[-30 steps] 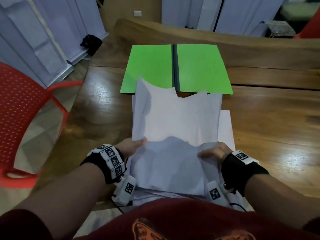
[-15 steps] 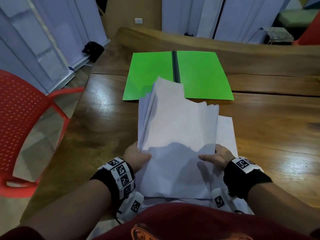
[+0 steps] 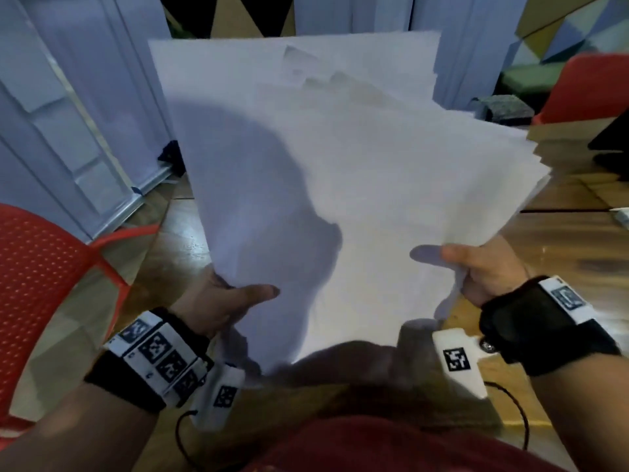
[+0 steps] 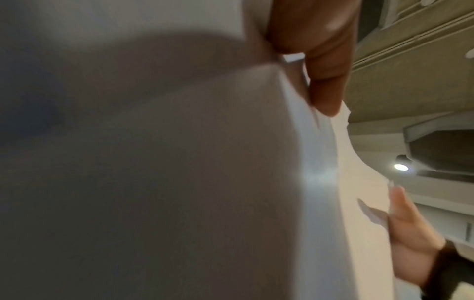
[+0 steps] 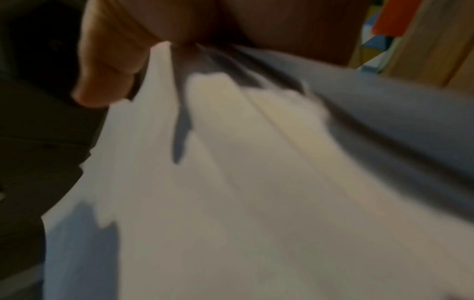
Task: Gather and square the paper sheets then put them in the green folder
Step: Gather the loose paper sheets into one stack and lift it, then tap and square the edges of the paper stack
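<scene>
A loose stack of white paper sheets (image 3: 340, 165) stands raised in front of me, its edges fanned and uneven at the top right. My left hand (image 3: 221, 301) grips the stack's lower left edge, thumb on the front sheet. My right hand (image 3: 476, 267) grips the lower right edge, thumb across the front. In the left wrist view the sheets (image 4: 179, 182) fill the picture, with my left thumb (image 4: 320, 50) on them and my right hand (image 4: 415, 233) at the far edge. The right wrist view shows the fanned sheets (image 5: 256, 182), blurred, under my right fingers (image 5: 110, 60). The sheets hide the green folder.
A red plastic chair (image 3: 41, 284) stands at the left of the wooden table (image 3: 561, 250). Another red chair (image 3: 585, 90) is at the far right. White panels (image 3: 68, 114) line the wall at the left and behind the table.
Both hands have lifted the sheets off the table and stood them upright before the camera. The stack now covers the green folder, which showed in the earlier frames.
</scene>
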`<action>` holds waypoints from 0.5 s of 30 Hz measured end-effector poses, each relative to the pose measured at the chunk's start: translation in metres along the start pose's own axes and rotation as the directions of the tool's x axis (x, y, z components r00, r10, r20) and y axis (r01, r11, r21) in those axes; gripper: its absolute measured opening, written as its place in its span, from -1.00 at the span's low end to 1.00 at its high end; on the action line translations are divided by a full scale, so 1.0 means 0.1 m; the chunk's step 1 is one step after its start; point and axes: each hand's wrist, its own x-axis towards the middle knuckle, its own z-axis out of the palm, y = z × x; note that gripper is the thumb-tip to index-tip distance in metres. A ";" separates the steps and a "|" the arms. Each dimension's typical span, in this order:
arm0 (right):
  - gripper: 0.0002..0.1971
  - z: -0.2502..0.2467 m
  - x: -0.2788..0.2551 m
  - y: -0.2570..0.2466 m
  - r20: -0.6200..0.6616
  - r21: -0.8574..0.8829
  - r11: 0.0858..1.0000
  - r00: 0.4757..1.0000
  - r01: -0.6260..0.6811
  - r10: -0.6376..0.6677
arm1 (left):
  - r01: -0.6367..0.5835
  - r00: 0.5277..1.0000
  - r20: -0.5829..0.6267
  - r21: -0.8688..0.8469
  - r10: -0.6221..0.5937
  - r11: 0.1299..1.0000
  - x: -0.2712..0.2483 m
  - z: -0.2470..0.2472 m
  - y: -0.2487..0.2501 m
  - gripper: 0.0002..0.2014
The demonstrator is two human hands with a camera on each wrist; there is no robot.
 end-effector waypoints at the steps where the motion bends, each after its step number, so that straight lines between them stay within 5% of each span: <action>1: -0.44 0.06 0.02 0.00 -0.016 -0.028 1.000 1.000 0.010 -0.010 | 0.000 1.000 0.003 0.032 0.000 0.999 0.00 0.07 0.03 -0.42; 4: -0.69 0.14 0.09 0.06 -0.217 -0.177 0.983 0.976 -0.044 0.004 | 0.010 0.998 -0.063 0.124 -0.002 0.992 0.02 0.33 -0.02 -0.61; 7: -0.84 0.21 0.08 0.04 -0.271 -0.171 0.985 0.962 -0.025 -0.023 | -0.037 0.973 -0.225 0.099 0.059 0.994 0.05 0.45 -0.01 -0.88; 12: -0.76 0.27 -0.03 -0.23 -0.166 -0.185 0.919 0.911 0.348 -0.379 | -0.171 0.925 -0.324 0.107 0.197 0.979 0.13 0.29 0.07 -0.58; 15: -0.65 0.24 -0.07 -0.23 -0.039 -0.129 0.918 0.923 0.374 -0.382 | -0.208 0.915 -0.344 0.039 0.209 0.977 0.20 0.20 0.05 -0.55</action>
